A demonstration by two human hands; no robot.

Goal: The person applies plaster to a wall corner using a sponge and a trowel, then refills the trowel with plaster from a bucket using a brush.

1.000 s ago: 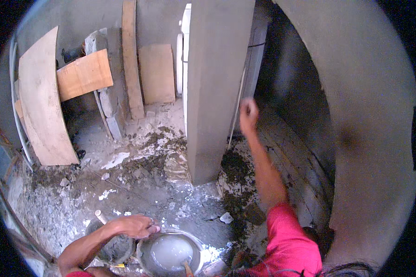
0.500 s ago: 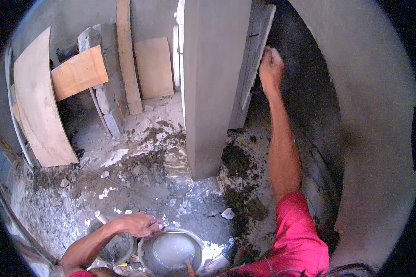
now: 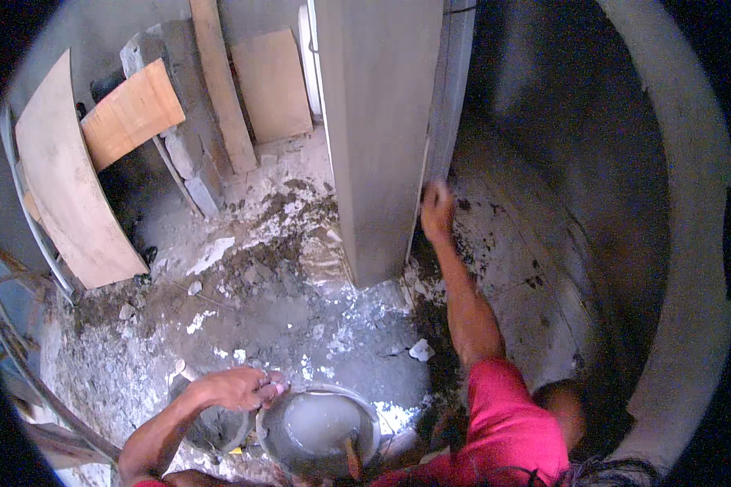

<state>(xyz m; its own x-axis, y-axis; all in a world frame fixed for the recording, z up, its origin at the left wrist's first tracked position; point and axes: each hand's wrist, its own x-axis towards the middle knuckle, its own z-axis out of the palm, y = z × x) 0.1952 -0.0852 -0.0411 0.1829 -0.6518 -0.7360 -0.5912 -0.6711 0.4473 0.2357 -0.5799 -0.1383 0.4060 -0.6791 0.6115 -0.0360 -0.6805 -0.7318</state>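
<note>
My right hand (image 3: 437,213), on its outstretched arm, is at the right edge of the grey plastered column (image 3: 382,154). Its fingers are curled and slightly blurred; what they hold, if anything, is hidden. My left hand (image 3: 248,388) is closed, just above the left rim of a round bucket (image 3: 371,410). Whatever it may grip is too small to name. Smooth, wet grey mix (image 3: 321,422) fills the bucket, and a wooden handle (image 3: 352,458) sticks up at its near side. Left of it, partly under my left arm, stands a darker bucket (image 3: 215,430).
Rubble and white splashes cover the floor (image 3: 260,312). At the left a bent pale panel (image 3: 69,183), an orange-brown board (image 3: 134,114), a plank (image 3: 223,89) and a squarish board (image 3: 272,89) lean upright. A curved grey wall edge (image 3: 694,243) rises at the far right.
My right hand has moved down the column's right side, toward me. The view has shifted, and the column's side face shows narrower. My left hand has stayed by the bucket rim.
</note>
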